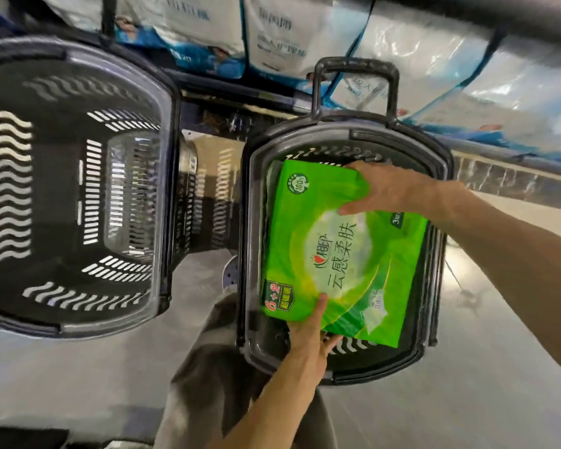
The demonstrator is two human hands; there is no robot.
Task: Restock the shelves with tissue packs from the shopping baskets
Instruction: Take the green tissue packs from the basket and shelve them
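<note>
While both hands grip the green tissue pack (pixel 334 251) over the right basket (pixel 250 222), left hand (pixel 308 332) low, right hand (pixel 382 189) high, lift it level, clearing the rim.

Tissue pack (pixel 337 251) glossy green plastic film; baskets (pixel 78 189) dark perforated plastic; floor (pixel 467 400) smooth, shiny.

A pale grey floor (pixel 78 367) with a dull sheen fills the lower part of the view. The person's grey trouser leg (pixel 208 367) shows at bottom centre. A dark mat or slab (pixel 20 439) sits in the bottom left corner. Farther right, a pale tiled kerb (pixel 506 181) runs along the floor's edge.
</note>
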